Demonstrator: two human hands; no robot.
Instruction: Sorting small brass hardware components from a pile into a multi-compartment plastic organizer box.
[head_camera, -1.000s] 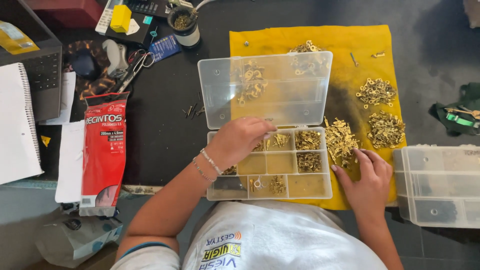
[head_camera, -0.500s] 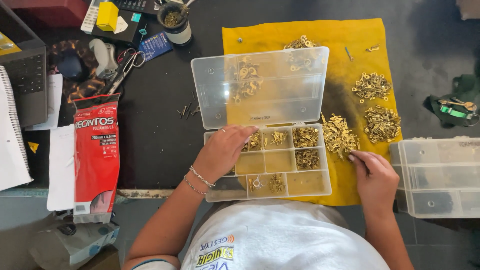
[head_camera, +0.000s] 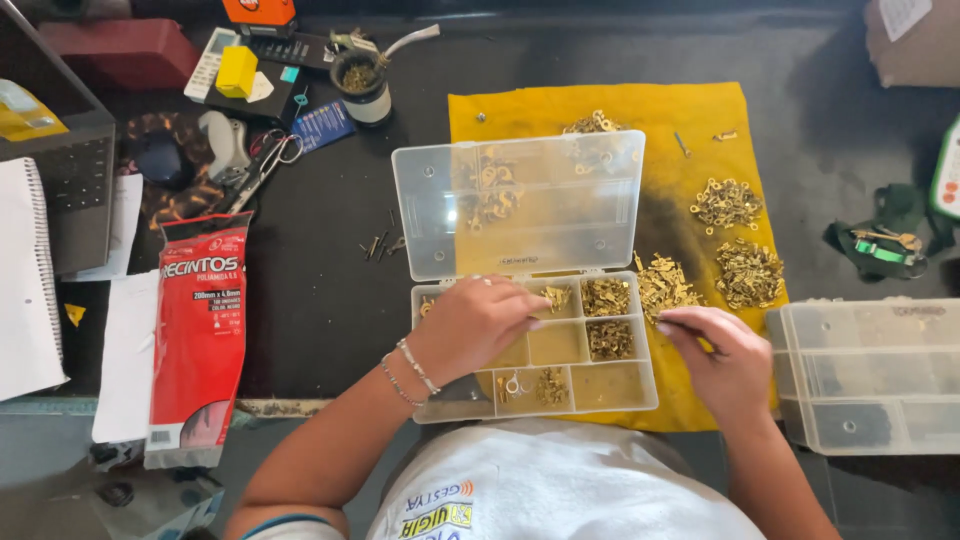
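Now the left hand (head_camera: 478, 325) rests over the compartments of the clear organizer box (head_camera: 560, 345), fingers curled together, its fingertips touching a divider just beside the brass fittings (head_camera: 606, 297); whether they pinch anything I cannot tell. Right of them, the right hand (head_camera: 722, 360) lies on the yellow cloth (head_camera: 700, 130), fingers closed, just below a loose brass pile (head_camera: 665, 283).

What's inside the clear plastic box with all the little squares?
The compartment box holds small brass-coloured metal pieces in several squares. The left hand covers the squares on the left, so what they hold is hidden.
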